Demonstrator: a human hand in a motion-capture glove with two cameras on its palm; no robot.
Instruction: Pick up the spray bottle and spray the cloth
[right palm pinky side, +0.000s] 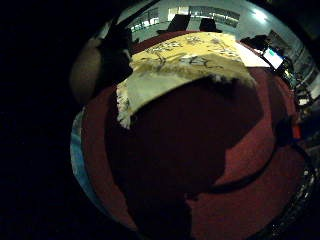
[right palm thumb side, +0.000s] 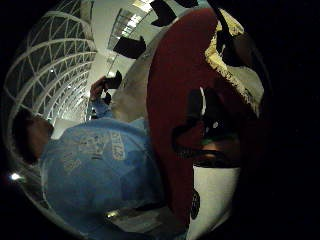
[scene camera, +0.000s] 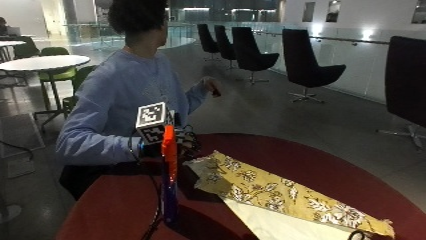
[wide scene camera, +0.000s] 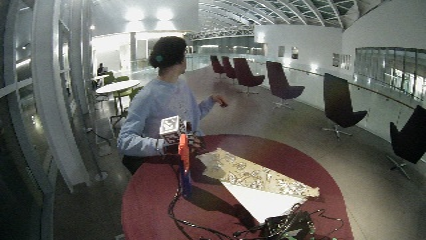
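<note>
Fingers (scene camera: 190, 142) of the gloved right hand (scene camera: 180, 144) — can't tell if they're curled or straight, they're mostly hidden behind the spray bottle (scene camera: 169, 175), which stands upright on the round red worktop (scene camera: 319, 170) w/ its orange top right in front of the hand. Cloth (scene camera: 279, 195), yellow w/ a floral print, lies stretched out on the worktop just beside the bottle, its near corner next to the hand. Person's other hand, bare, is raised away from the worktop.
</note>
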